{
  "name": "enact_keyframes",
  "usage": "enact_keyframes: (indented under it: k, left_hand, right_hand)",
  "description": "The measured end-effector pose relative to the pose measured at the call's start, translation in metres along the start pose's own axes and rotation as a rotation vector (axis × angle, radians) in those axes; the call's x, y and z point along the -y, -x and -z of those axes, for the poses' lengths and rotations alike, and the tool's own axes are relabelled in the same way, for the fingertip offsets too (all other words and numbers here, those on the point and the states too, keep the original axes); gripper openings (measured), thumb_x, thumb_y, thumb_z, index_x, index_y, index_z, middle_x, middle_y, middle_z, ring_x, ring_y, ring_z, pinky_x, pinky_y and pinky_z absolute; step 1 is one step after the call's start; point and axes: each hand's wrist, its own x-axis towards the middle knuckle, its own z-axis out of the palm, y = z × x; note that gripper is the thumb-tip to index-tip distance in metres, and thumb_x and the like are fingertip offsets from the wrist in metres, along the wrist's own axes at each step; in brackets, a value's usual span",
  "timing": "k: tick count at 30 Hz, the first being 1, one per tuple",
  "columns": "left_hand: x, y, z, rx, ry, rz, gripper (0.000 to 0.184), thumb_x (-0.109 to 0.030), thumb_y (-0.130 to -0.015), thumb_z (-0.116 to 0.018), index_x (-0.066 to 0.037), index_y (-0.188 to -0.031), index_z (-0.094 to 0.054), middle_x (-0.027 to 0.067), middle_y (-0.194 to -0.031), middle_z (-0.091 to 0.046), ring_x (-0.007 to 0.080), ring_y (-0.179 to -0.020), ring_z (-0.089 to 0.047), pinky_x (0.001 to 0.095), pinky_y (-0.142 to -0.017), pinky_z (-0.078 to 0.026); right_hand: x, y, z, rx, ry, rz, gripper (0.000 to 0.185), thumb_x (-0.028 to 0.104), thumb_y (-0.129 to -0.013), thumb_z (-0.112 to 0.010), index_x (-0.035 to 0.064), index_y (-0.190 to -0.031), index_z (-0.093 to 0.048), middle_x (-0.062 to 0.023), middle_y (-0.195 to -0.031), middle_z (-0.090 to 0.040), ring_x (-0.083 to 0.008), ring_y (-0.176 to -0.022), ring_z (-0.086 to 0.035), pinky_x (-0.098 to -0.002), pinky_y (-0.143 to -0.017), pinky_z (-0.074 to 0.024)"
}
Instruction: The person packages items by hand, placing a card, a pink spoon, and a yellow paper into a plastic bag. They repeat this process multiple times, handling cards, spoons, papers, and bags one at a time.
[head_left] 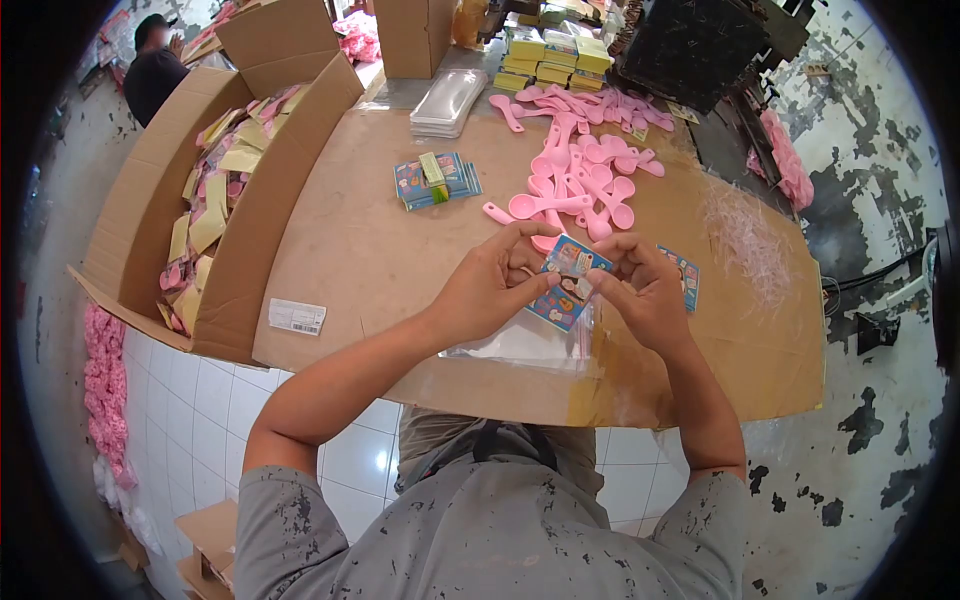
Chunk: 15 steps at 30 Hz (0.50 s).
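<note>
Between both hands, near the table's front edge, is a blue printed card (566,308). My left hand (490,285) pinches its left side with thumb and fingers. My right hand (645,290) grips its upper right side, fingers bent. Below the card lie clear plastic bags (510,343). Another blue card (690,285) lies partly hidden behind my right hand. Just beyond my hands is a pile of pink spoons (570,200). A banded stack of blue cards (412,184) sits to the left of the spoons.
A large open carton (285,210) of packed items stands at the left. Clear plastic sleeves (447,103) and yellow-edged card stacks (555,55) lie at the back. Plastic shreds (745,240) are on the right, beside a dark machine (690,50). A person (150,75) is far back left.
</note>
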Motion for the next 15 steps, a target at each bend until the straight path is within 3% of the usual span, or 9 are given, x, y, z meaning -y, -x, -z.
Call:
enact_keyframes:
  k: [2,8,11,15]
  left_hand:
    - [-0.001,-0.001,0.0,-0.012,0.007,-0.001,0.048,0.0,-0.099,-0.066,0.001,-0.142,-0.045,0.0091,-0.1,-0.069,0.0143,-0.095,-0.072,0.0275,-0.083,-0.058]
    - [0.003,0.0,0.003,-0.008,-0.007,-0.022,0.046,0.002,-0.099,-0.065,0.003,-0.142,-0.048,0.0098,-0.104,-0.069,0.0149,-0.097,-0.072,0.0276,-0.085,-0.059]
    - [0.003,0.0,0.003,-0.024,-0.012,0.0,0.047,0.003,-0.099,-0.065,0.003,-0.143,-0.049,0.0062,-0.103,-0.068,0.0126,-0.099,-0.07,0.0273,-0.087,-0.057]
    - [0.001,-0.001,0.002,-0.018,0.013,0.008,0.047,0.001,-0.099,-0.067,0.003,-0.143,-0.051,0.0038,-0.104,-0.067,0.0092,-0.097,-0.067,0.026,-0.082,-0.055]
  right_hand:
    - [-0.005,-0.001,0.005,-0.063,0.071,0.047,0.023,0.004,-0.095,-0.072,-0.002,-0.116,-0.063,-0.004,-0.098,-0.068,-0.0092,-0.085,-0.066,-0.0257,-0.071,-0.0536]
    - [0.006,-0.003,0.002,0.175,0.35,0.195,0.02,0.004,-0.095,-0.072,-0.0015,-0.114,-0.066,-0.0049,-0.098,-0.07,-0.0092,-0.086,-0.066,-0.0259,-0.073,-0.053]
    - [-0.005,-0.004,0.003,0.11,0.211,0.001,0.022,0.003,-0.096,-0.07,-0.0023,-0.116,-0.065,-0.005,-0.098,-0.07,-0.0086,-0.083,-0.065,-0.025,-0.072,-0.053]
    - [-0.003,-0.007,-0.004,0.014,0.018,-0.041,0.024,0.002,-0.097,-0.068,-0.0031,-0.12,-0.065,-0.0051,-0.098,-0.071,-0.0081,-0.081,-0.065,-0.0243,-0.072,-0.0529]
